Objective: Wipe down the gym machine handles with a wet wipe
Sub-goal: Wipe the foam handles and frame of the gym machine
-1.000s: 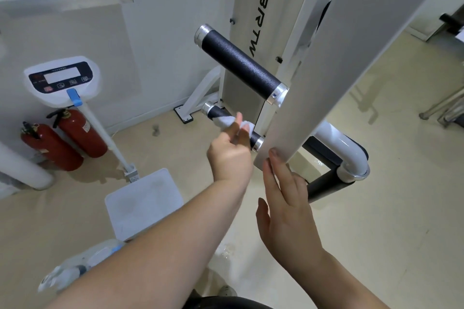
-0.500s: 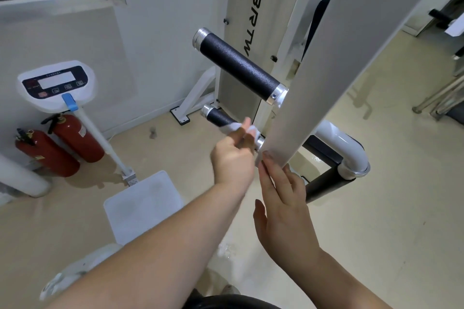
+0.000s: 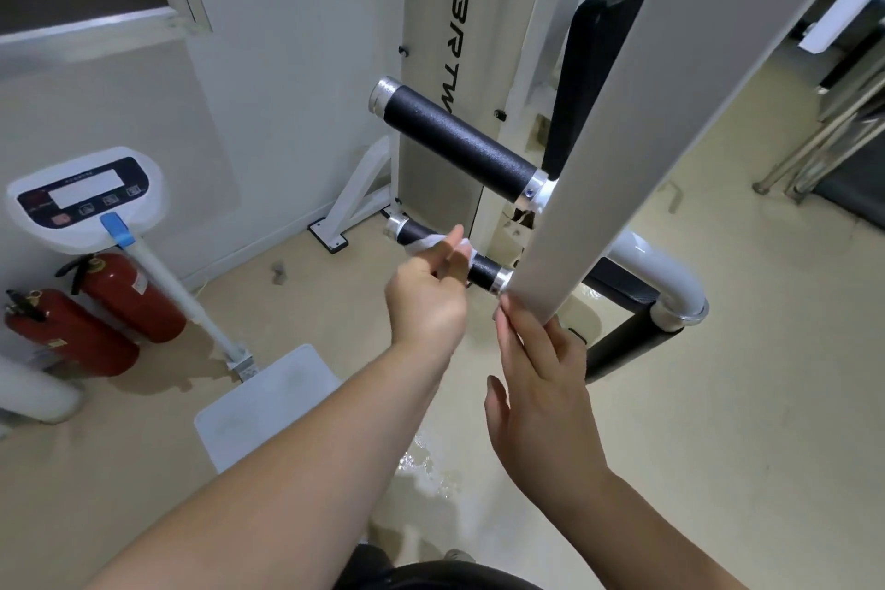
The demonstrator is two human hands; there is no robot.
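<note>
Two handles. Left hand (image 3: pixel 426 297) grips a wet wipe (image 3: pixel 424 243) round the lower handle (image 3: pixel 483 271); right hand (image 3: pixel 541 378), fingers straight, touches the frame (image 3: pixel 622 149). Upper handle (image 3: pixel 459 144) probably awaits wiping.

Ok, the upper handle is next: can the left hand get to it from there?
Probably yes. The left hand grips the wet wipe round the lower handle, and the upper handle sits just above it with nothing between; the right hand rests on the white post, off to the side.
</note>
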